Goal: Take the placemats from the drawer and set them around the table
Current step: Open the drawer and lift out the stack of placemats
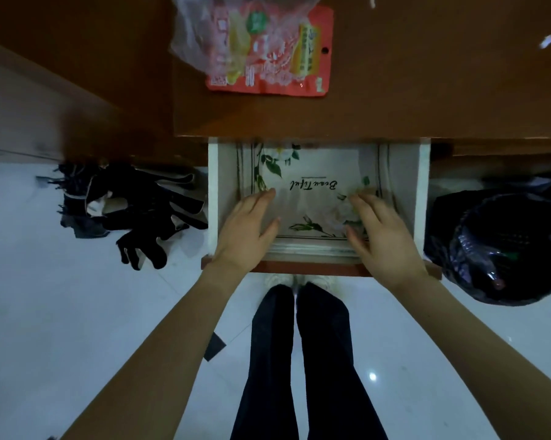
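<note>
Under the brown wooden table (426,74), white floral placemats (312,173) lie in the white drawer (409,192); left hand (245,227) and right hand (385,236) rest flat on them, fingers spread. Black clothes (140,204) and a black-bagged bin (503,249) flank it.

Drawer (406,185) open, placemats (315,171) stacked inside; snack pkt (268,52) on table (433,77).
</note>
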A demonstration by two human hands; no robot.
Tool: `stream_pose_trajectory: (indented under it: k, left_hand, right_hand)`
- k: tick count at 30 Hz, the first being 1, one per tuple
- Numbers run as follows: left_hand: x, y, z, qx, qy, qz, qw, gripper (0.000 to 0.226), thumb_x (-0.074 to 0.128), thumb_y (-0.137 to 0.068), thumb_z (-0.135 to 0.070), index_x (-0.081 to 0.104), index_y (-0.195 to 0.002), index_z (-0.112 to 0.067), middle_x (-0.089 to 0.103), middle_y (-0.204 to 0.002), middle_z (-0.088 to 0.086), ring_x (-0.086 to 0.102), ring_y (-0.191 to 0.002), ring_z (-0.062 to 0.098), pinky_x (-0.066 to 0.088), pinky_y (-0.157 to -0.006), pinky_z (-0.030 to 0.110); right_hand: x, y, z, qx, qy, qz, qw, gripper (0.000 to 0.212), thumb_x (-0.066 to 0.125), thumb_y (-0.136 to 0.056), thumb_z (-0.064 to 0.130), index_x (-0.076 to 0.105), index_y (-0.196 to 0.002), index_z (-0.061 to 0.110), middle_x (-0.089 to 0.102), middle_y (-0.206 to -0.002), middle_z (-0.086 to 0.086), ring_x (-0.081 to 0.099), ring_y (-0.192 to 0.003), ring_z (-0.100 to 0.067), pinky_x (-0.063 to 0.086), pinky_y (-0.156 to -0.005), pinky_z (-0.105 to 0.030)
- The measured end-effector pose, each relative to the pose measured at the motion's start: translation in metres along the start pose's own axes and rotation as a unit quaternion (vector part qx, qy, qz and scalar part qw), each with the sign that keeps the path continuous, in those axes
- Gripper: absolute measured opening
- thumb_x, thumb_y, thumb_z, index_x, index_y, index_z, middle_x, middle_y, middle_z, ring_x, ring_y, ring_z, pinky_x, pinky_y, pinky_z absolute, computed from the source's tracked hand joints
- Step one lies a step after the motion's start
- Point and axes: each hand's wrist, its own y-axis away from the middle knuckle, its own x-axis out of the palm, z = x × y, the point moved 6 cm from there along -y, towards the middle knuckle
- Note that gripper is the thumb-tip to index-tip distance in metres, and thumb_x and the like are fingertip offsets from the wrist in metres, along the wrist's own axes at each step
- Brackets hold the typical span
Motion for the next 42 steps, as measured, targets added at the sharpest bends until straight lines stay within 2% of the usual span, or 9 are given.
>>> stream_pose_trajectory:
  k: [5, 11, 19, 26, 29, 33, 35, 38, 42]
  left_hand:
    - [0.004, -0.003, 0.008, -0.028, -0.003, -0.023, 0.999, 0.058, 0.055, -0.094, -0.026, 0.036, -0.148, -0.017, 0.042, -0.148, 0.007, 0.034, -0.135, 0.026, 0.026, -0.111, 0.032]
    - [0.008, 0.001, 0.011, -0.056, -0.018, -0.008, 0.998, 0.064, 0.056, -0.093, -0.033, 0.031, -0.15, -0.019, 0.039, -0.15, 0.006, 0.029, -0.137, 0.026, 0.024, -0.113, 0.035]
    - [0.028, 0.007, 0.02, -0.066, -0.042, 0.141, 0.987, 0.092, 0.047, -0.074, -0.072, 0.021, -0.152, -0.03, 0.023, -0.159, -0.001, 0.016, -0.146, 0.023, 0.013, -0.12, 0.043]
    - [0.028, 0.009, 0.02, -0.067, -0.004, 0.153, 0.986, 0.089, 0.069, -0.079, -0.058, 0.026, -0.151, -0.031, 0.028, -0.157, -0.003, 0.02, -0.143, 0.022, 0.018, -0.119, 0.039]
    - [0.028, 0.009, 0.02, -0.076, 0.018, 0.15, 0.986, 0.09, 0.072, -0.077, -0.055, 0.027, -0.151, -0.03, 0.03, -0.156, -0.004, 0.022, -0.142, 0.021, 0.018, -0.116, 0.033]
    - [0.028, 0.01, 0.02, -0.081, 0.029, 0.146, 0.986, 0.092, 0.074, -0.077, -0.052, 0.026, -0.152, -0.029, 0.029, -0.156, -0.004, 0.021, -0.143, 0.02, 0.018, -0.115, 0.031]
    - [0.028, 0.01, 0.021, -0.083, 0.033, 0.146, 0.985, 0.092, 0.074, -0.077, -0.052, 0.025, -0.152, -0.03, 0.028, -0.157, -0.004, 0.02, -0.144, 0.02, 0.017, -0.115, 0.031]
    - [0.028, 0.01, 0.022, -0.085, 0.034, 0.144, 0.985, 0.092, 0.074, -0.077, -0.052, 0.024, -0.152, -0.031, 0.027, -0.157, -0.005, 0.02, -0.144, 0.019, 0.018, -0.115, 0.031]
    - [0.026, 0.01, 0.021, -0.083, 0.037, 0.123, 0.988, 0.091, 0.074, -0.078, -0.05, 0.025, -0.152, -0.031, 0.027, -0.157, -0.006, 0.02, -0.144, 0.02, 0.018, -0.116, 0.032]
  right_hand:
    - [0.012, 0.003, -0.019, 0.086, -0.017, 0.02, 0.996, 0.045, 0.061, -0.093, 0.024, 0.053, -0.134, 0.006, 0.049, -0.141, -0.017, 0.042, -0.13, -0.039, 0.037, -0.108, -0.052]
    - [0.017, 0.01, -0.013, 0.113, 0.024, 0.027, 0.993, 0.042, 0.062, -0.092, 0.021, 0.055, -0.129, 0.0, 0.053, -0.135, -0.021, 0.038, -0.132, -0.046, 0.031, -0.112, -0.052]
    - [0.012, 0.014, -0.015, 0.12, 0.021, 0.149, 0.981, 0.055, 0.064, -0.091, 0.02, 0.045, -0.141, 0.007, 0.048, -0.14, -0.017, 0.036, -0.13, -0.041, 0.025, -0.112, -0.041]
    - [0.017, 0.016, -0.017, 0.135, 0.027, 0.204, 0.969, 0.05, 0.054, -0.093, 0.016, 0.045, -0.142, 0.012, 0.044, -0.141, -0.015, 0.036, -0.13, -0.039, 0.018, -0.109, -0.032]
    - [0.023, 0.02, -0.014, 0.14, 0.007, 0.178, 0.974, 0.046, 0.056, -0.091, 0.015, 0.051, -0.137, 0.011, 0.048, -0.136, -0.015, 0.042, -0.125, -0.039, 0.021, -0.106, -0.031]
    - [0.02, 0.021, -0.016, 0.209, -0.098, 0.077, 0.97, 0.05, 0.066, -0.084, 0.009, 0.056, -0.133, 0.011, 0.044, -0.14, -0.015, 0.046, -0.126, -0.032, 0.032, -0.104, -0.025]
    - [0.015, 0.022, -0.022, 0.253, -0.138, 0.026, 0.957, 0.05, 0.068, -0.081, 0.003, 0.058, -0.13, 0.01, 0.043, -0.137, -0.016, 0.046, -0.125, -0.027, 0.028, -0.098, -0.01]
    - [0.009, 0.026, -0.024, 0.252, -0.137, -0.025, 0.958, 0.047, 0.07, -0.077, -0.003, 0.062, -0.122, 0.006, 0.047, -0.133, -0.016, 0.048, -0.122, -0.026, 0.022, -0.091, 0.005]
    - [0.008, 0.031, -0.02, 0.245, -0.13, -0.056, 0.959, 0.043, 0.073, -0.077, 0.003, 0.065, -0.119, 0.005, 0.047, -0.135, -0.017, 0.047, -0.124, -0.024, 0.019, -0.092, 0.008]
